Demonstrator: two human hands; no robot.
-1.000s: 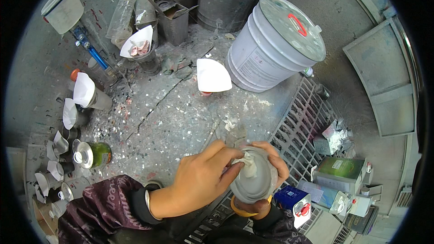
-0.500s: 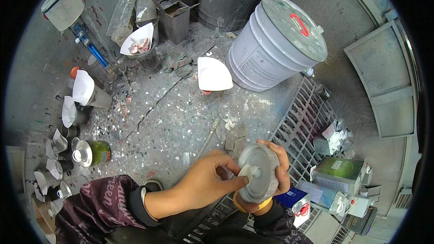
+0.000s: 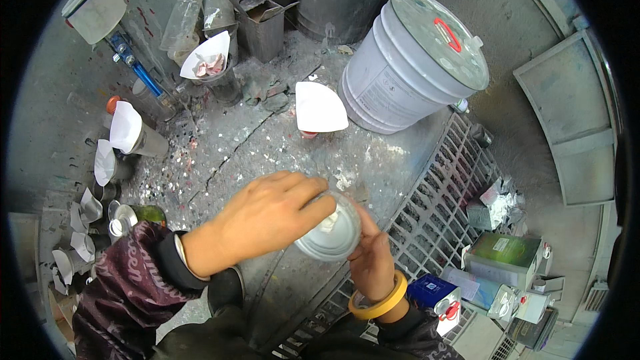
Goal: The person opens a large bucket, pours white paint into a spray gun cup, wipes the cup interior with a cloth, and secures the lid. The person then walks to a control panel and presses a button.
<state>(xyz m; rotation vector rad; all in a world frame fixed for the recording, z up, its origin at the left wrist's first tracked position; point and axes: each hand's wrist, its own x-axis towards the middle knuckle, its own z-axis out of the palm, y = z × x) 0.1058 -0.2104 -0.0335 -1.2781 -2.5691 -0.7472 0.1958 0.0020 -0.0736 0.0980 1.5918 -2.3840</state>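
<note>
My left hand (image 3: 280,210) is curled over a round, translucent grey lidded container (image 3: 321,243), its fingers closed at a crumpled whitish wad (image 3: 329,223) on the top. My right hand (image 3: 370,253) grips the container from the right and below, with a yellow band around that wrist. The container is held above the speckled grey floor (image 3: 240,153), left of a metal grating (image 3: 453,160). My fingertips on the far side are partly hidden.
A large white pail (image 3: 407,73) stands ahead beside a paper-topped red cup (image 3: 320,107). Cups with paper funnels (image 3: 123,127) line the left wall. Several solvent cans (image 3: 500,257) sit at the right. A dark drum (image 3: 343,7) stands behind.
Both hands and the container have moved up and to the left. My left hand has turned over the container's top, covering more of it.
</note>
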